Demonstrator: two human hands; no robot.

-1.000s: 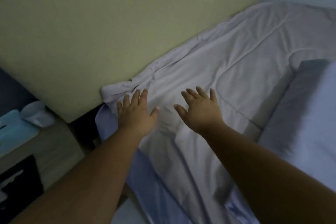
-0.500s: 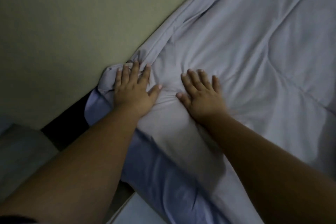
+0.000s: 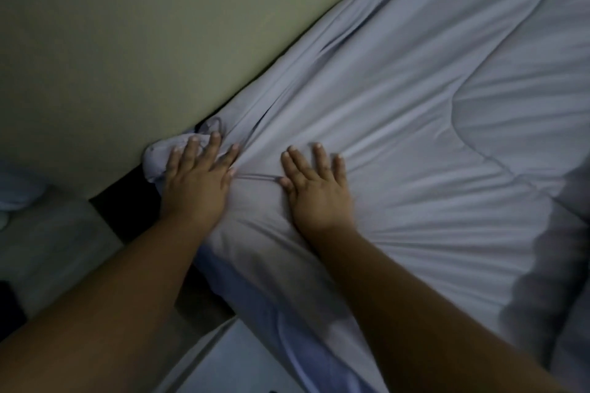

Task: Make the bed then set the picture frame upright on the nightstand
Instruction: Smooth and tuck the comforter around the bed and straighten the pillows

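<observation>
A pale grey quilted blanket (image 3: 415, 143) covers the bed, creased in lines that fan out from my hands. My left hand (image 3: 199, 177) lies flat with fingers spread on the blanket's bunched corner (image 3: 158, 156), right by the headboard. My right hand (image 3: 316, 183) presses flat on the blanket a little to the right, fingers apart. Neither hand grips the cloth. A bluish sheet (image 3: 255, 297) shows below the blanket's edge along the bed's side. The picture frame is out of view.
The yellow-green padded headboard (image 3: 143, 41) fills the upper left. A dark gap (image 3: 127, 201) lies between it and the bed corner. The pale nightstand top (image 3: 54, 249) shows at the left edge. A grey pillow edge (image 3: 562, 265) is at the right.
My view has dropped closer to the bed corner. Both hands have slid forward on the blanket towards the headboard, and the left one now rests on the bunched corner.
</observation>
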